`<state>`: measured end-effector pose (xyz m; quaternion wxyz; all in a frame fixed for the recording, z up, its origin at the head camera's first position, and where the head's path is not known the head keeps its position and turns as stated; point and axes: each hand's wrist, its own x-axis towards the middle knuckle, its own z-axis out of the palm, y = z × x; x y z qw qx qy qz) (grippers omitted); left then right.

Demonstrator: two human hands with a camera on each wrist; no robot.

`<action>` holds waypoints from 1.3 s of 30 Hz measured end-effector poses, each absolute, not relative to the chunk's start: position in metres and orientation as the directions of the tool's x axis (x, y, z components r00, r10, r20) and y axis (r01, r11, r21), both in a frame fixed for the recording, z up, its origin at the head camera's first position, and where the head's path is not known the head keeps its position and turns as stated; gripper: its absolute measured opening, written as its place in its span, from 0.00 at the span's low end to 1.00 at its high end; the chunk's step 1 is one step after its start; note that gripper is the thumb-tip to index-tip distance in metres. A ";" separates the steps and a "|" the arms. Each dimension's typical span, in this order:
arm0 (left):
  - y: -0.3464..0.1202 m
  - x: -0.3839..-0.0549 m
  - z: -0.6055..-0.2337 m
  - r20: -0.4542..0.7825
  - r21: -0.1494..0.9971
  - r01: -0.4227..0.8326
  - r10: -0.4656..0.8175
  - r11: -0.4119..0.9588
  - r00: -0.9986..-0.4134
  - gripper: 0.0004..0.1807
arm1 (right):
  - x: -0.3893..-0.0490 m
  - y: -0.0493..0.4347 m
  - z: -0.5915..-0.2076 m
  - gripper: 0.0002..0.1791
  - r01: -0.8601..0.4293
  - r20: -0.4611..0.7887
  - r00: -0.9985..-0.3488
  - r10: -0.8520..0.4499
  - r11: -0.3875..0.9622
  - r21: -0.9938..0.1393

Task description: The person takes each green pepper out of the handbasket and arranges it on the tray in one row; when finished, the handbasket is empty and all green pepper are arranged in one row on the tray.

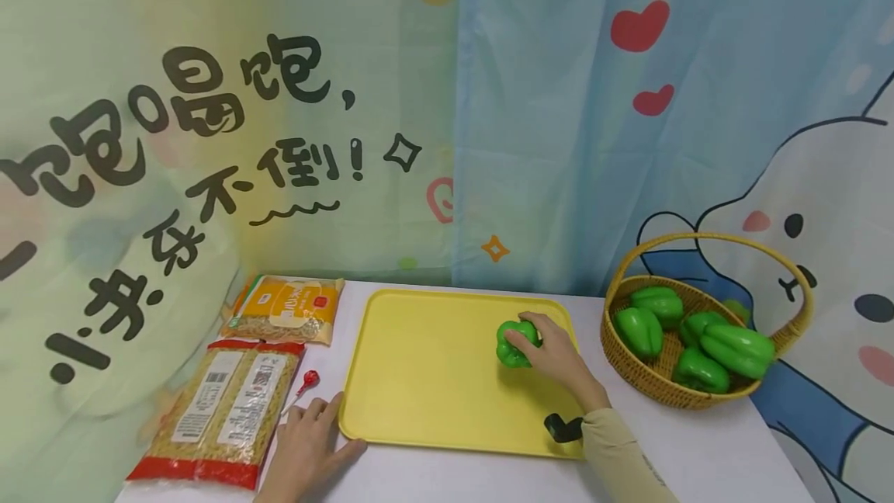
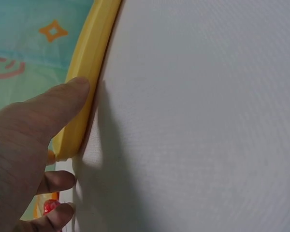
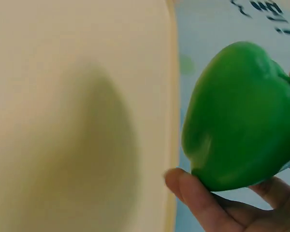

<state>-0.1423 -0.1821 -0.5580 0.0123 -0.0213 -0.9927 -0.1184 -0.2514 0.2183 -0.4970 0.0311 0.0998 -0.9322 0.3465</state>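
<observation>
In the head view, my right hand point(image 1: 559, 352) holds a green bell pepper point(image 1: 513, 345) over the right part of a yellow tray point(image 1: 433, 371). The right wrist view shows the pepper point(image 3: 241, 121) gripped between fingers and thumb, raised off the tray, whose surface carries a shadow. My left hand point(image 1: 310, 441) rests at the tray's near left corner. Its straight thumb lies against the front rim point(image 2: 77, 116) in the left wrist view; the other fingers are by the left side, partly hidden there.
A wicker basket point(image 1: 646, 379) with several green peppers stands right of the tray, its handle arched high. On the left lie a red-edged grain bag point(image 1: 216, 410), an orange grain bag point(image 1: 286, 307) and a red lollipop point(image 1: 310, 380). A printed curtain point(image 1: 531, 115) hangs behind.
</observation>
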 end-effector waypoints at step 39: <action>-0.179 -0.139 -0.553 0.021 0.230 0.030 0.026 0.973 -0.999 0.48 | -0.252 0.146 -0.512 0.45 -0.161 -0.041 -0.969 -0.242 0.752 -0.639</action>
